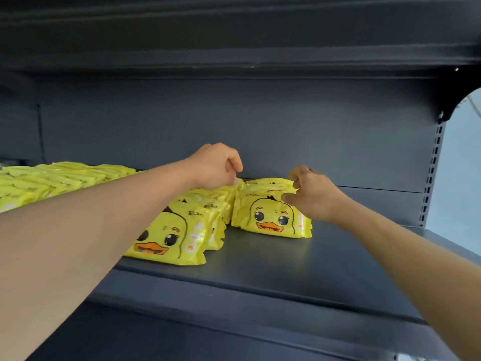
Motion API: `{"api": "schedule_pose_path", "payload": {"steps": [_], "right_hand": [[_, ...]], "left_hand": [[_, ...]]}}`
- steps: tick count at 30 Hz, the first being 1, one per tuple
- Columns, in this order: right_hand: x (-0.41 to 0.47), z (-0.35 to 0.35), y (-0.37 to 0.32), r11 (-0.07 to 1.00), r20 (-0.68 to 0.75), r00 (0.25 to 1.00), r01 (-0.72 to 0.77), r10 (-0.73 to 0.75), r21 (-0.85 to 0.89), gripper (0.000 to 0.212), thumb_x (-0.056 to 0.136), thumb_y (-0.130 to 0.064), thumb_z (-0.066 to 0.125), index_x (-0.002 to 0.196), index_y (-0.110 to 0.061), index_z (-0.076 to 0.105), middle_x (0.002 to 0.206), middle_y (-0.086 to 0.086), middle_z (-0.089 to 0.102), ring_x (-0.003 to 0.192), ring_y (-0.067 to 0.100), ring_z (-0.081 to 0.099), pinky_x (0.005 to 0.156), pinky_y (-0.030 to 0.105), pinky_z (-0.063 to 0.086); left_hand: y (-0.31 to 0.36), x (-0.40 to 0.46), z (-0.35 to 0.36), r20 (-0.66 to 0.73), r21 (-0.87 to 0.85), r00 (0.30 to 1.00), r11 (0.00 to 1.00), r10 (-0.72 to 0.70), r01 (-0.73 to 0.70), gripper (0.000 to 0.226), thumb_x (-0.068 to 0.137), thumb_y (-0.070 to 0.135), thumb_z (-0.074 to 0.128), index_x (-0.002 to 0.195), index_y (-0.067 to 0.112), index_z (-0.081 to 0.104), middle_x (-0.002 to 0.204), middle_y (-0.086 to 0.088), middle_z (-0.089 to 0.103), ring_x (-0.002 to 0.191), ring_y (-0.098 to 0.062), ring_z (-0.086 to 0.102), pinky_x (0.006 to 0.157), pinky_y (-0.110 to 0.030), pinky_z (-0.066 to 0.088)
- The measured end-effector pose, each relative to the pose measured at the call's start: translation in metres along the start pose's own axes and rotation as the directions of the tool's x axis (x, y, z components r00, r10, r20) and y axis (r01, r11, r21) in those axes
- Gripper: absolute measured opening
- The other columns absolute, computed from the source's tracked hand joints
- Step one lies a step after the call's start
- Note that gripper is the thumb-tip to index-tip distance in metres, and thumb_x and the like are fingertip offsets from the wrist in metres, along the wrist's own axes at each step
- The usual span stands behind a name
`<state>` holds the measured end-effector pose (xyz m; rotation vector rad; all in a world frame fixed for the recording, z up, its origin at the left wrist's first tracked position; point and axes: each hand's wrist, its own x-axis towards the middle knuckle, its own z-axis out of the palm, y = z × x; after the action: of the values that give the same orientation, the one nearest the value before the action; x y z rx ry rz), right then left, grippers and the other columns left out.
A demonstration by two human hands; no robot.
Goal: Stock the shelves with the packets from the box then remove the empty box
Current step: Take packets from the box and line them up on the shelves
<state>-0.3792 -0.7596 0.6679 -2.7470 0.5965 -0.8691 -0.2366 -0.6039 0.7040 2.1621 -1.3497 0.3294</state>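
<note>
A yellow duck-face packet point(270, 214) stands upright near the back of the dark shelf point(299, 269). My right hand point(315, 196) pinches its top right edge. My left hand point(216, 165) pinches the top left corner of the same packet, where it meets a row of like packets point(182, 233) that runs toward the front. The box is not in view.
More yellow packets point(46, 181) lie in rows at the left of the shelf. Another shelf point(234, 35) hangs overhead. At the right end stand a slotted upright point(430, 178) and a bracket point(453, 100). Bare shelf lies in front of and right of the held packet.
</note>
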Motion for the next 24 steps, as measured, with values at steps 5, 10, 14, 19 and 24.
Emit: {"api": "schedule_pose_path", "payload": {"steps": [5, 10, 14, 19, 24], "right_hand": [[-0.028, 0.011, -0.071, 0.999, -0.005, 0.999, 0.048, -0.048, -0.009, 0.044, 0.089, -0.028, 0.059, 0.127, -0.011, 0.045, 0.122, 0.009, 0.051, 0.107, 0.024, 0.052, 0.081, 0.026, 0.04], [-0.071, 0.03, -0.152, 0.997, 0.003, 0.998, 0.06, -0.06, 0.038, 0.04, 0.09, -0.028, 0.059, 0.124, -0.012, 0.047, 0.114, 0.006, 0.056, 0.095, 0.019, 0.052, 0.078, 0.027, 0.042], [-0.115, 0.06, -0.221, 0.988, 0.076, 0.996, 0.034, -0.046, 0.148, 0.035, 0.089, -0.024, 0.06, 0.12, -0.011, 0.05, 0.101, 0.006, 0.062, 0.085, 0.02, 0.055, 0.067, 0.028, 0.045], [-0.166, 0.113, -0.289, 0.987, 0.273, 0.958, 0.049, -0.09, 0.152, 0.036, 0.09, -0.026, 0.059, 0.12, -0.01, 0.049, 0.103, 0.005, 0.058, 0.095, 0.021, 0.055, 0.083, 0.031, 0.047], [-0.205, 0.176, -0.333, 0.987, 0.448, 0.888, 0.034, -0.103, 0.16, 0.036, 0.091, -0.03, 0.058, 0.122, -0.013, 0.047, 0.11, 0.003, 0.056, 0.096, 0.021, 0.056, 0.085, 0.034, 0.049]], "left_hand": [[-0.033, -0.058, -0.041, 0.006, -0.029, 1.0, 1.0, -0.01, 0.01, 0.019, 0.083, 0.016, 0.068, 0.1, 0.023, 0.065, 0.09, 0.01, 0.068, 0.087, -0.007, 0.062, 0.078, -0.021, 0.043], [-0.08, -0.138, -0.077, 0.017, -0.105, 0.999, 0.994, -0.031, 0.033, 0.019, 0.085, 0.016, 0.067, 0.102, 0.024, 0.064, 0.09, 0.011, 0.069, 0.088, -0.01, 0.065, 0.073, -0.026, 0.051], [-0.127, -0.215, -0.098, 0.07, -0.132, 0.994, 0.987, -0.085, 0.094, 0.019, 0.084, 0.011, 0.066, 0.1, 0.021, 0.063, 0.089, 0.008, 0.07, 0.085, -0.013, 0.065, 0.063, -0.021, 0.046], [-0.196, -0.311, -0.116, 0.222, -0.087, 0.947, 0.963, -0.232, 0.256, 0.02, 0.085, 0.017, 0.065, 0.103, 0.025, 0.062, 0.091, 0.011, 0.069, 0.089, -0.007, 0.064, 0.075, -0.024, 0.05], [-0.256, -0.393, -0.115, 0.332, -0.035, 0.87, 0.917, -0.364, 0.397, 0.021, 0.084, 0.021, 0.065, 0.104, 0.029, 0.06, 0.091, 0.014, 0.069, 0.088, -0.005, 0.062, 0.065, -0.019, 0.044]]}}
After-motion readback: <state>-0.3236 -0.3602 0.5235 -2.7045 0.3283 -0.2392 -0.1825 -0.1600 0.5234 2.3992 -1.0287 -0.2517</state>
